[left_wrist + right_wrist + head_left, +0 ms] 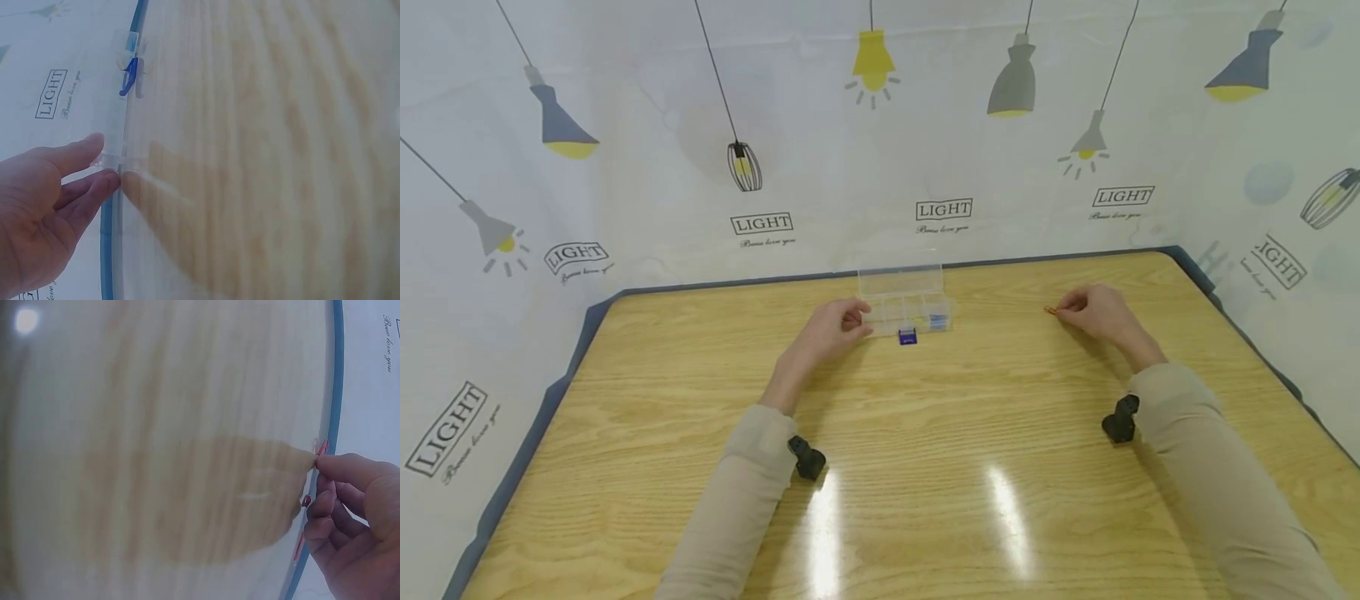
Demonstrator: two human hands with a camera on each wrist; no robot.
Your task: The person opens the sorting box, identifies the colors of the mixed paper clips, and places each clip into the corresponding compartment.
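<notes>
A clear plastic compartment box (895, 315) stands near the table's far edge with its lid raised. My left hand (838, 323) holds the box's left end, thumb and fingers on either side of the corner in the left wrist view. On the box's front hangs a dark blue clip-like piece (907, 336). Small blue pieces (937, 321) lie in the right-hand compartment. To the right, my right hand (1093, 311) pinches a small thin red looped piece (322, 447) between thumb and fingertip. A dark red bit (305, 500) shows beside its curled fingers in the right wrist view.
The wooden table (925, 433) runs back to a white printed backdrop (820, 150) with a blue border along the edge. Another thin red strip (299, 547) shows beyond the right fingers. Black wrist cameras (807, 458) are strapped to both sleeves.
</notes>
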